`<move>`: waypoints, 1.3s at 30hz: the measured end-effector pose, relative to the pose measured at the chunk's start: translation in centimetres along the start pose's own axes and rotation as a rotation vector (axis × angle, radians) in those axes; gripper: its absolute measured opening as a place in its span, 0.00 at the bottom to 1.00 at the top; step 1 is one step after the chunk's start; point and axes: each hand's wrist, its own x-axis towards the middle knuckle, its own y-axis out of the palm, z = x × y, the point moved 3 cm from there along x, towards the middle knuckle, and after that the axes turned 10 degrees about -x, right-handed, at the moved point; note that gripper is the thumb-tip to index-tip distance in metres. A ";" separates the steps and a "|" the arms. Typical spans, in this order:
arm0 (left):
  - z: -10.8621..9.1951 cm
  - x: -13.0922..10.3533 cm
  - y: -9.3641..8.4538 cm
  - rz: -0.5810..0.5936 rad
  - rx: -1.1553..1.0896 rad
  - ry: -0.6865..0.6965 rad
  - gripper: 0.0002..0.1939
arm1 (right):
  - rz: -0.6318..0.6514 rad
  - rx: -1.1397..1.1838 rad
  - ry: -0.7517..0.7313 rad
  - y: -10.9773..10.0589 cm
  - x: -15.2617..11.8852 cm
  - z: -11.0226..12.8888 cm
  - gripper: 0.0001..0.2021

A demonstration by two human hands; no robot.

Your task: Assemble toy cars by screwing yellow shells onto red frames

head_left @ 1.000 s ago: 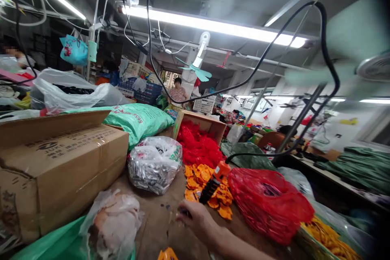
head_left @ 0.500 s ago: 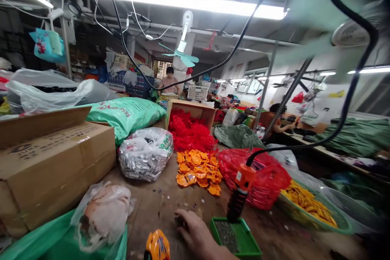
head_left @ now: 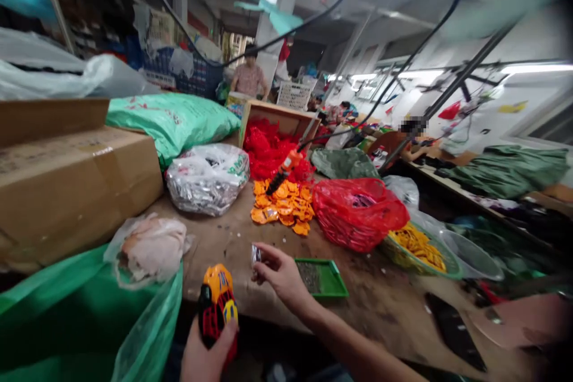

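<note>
My left hand (head_left: 208, 352) is wrapped round a toy car (head_left: 218, 304) with an orange top and red and black sides, low in the view. To its right, my right hand (head_left: 275, 268) pinches a small shiny silver piece (head_left: 255, 255) between thumb and fingers, above the brown table. Just beyond my right wrist lies a green tray (head_left: 335, 279) with many small grey bits in its left part. An orange and black power screwdriver (head_left: 285, 171) hangs on its cable over a pile of orange plastic parts (head_left: 286, 208).
A cardboard box (head_left: 80, 191) and an open green bag (head_left: 76, 316) stand left. Behind are a clear bag of silver parts (head_left: 208, 182) and red netting (head_left: 264, 146). A red bag (head_left: 358, 215), a basket of yellow pieces (head_left: 418, 248) and a phone-like black slab (head_left: 454, 331) are right.
The view has tilted down. My left hand has come into view round the toy car. My right hand has lifted with a silver piece, and the screwdriver has swung away over the orange parts.
</note>
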 end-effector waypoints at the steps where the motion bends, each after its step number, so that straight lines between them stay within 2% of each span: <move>1: 0.5 0.2 -0.2 -0.008 0.015 0.002 0.26 | 0.017 0.025 0.011 0.0 -0.5 0.3 0.27; 4: 1.3 0.6 -0.4 -0.001 0.065 -0.018 0.28 | 0.045 0.107 0.024 0.1 -1.9 1.3 0.23; 8: 0.7 0.4 -0.1 0.062 0.058 0.014 0.29 | 0.056 0.100 0.031 0.3 -3.3 1.9 0.19; 14: 0.4 0.3 0.2 0.067 -0.001 0.033 0.30 | 0.010 0.069 0.083 0.9 -4.8 1.7 0.24; 18: 0.3 0.1 0.1 0.078 0.023 0.016 0.29 | 0.063 0.084 0.096 1.2 -5.3 1.8 0.31; 21: 0.2 0.0 0.2 0.081 0.010 0.013 0.27 | 0.093 0.051 0.088 1.2 -5.2 2.2 0.28; 23: 0.3 -0.1 0.2 0.092 -0.009 0.018 0.27 | 0.050 0.018 0.070 1.0 -5.0 2.5 0.23; 28: 0.7 -0.2 0.4 0.116 0.021 -0.003 0.27 | -0.128 0.026 0.067 1.1 -5.2 2.7 0.17; 34: -0.2 -0.8 0.7 0.170 0.014 -0.034 0.27 | -0.153 -0.053 0.163 2.4 -6.5 0.9 0.15; 39: 0.0 -0.9 1.0 0.220 -0.020 -0.041 0.29 | -0.182 -0.162 0.109 2.7 -7.4 0.1 0.11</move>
